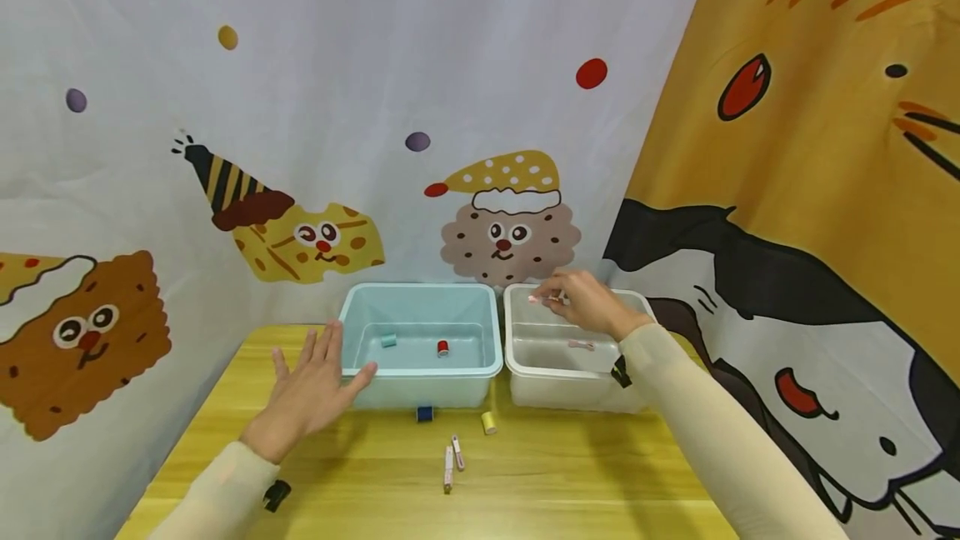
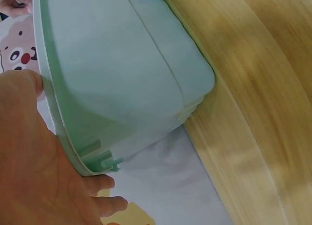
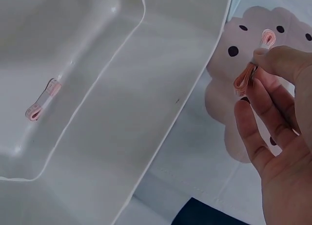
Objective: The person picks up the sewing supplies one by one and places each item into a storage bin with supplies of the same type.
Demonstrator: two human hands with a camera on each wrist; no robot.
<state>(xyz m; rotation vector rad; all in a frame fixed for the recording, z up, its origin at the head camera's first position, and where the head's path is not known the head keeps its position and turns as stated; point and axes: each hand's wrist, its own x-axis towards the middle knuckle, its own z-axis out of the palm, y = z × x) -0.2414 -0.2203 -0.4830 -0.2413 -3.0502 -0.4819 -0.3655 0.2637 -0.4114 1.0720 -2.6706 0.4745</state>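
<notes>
My right hand [image 1: 588,300] is over the far part of the white bin [image 1: 577,375] and pinches a folded pink measuring tape [image 3: 251,69] between thumb and fingers. Another folded measuring tape [image 3: 44,99] lies on that bin's floor. My left hand [image 1: 311,386] has its fingers spread beside the left rim of the light blue bin [image 1: 427,390]. Inside the blue bin lie a teal thread spool [image 1: 388,341] and a red thread spool [image 1: 442,348].
In front of the bins a dark blue spool [image 1: 425,414] and a yellow spool [image 1: 489,423] rest on the wooden table [image 1: 360,482]. Closer to me lie two more folded tapes [image 1: 448,470], side by side. A printed curtain [image 1: 300,107] hangs behind the bins.
</notes>
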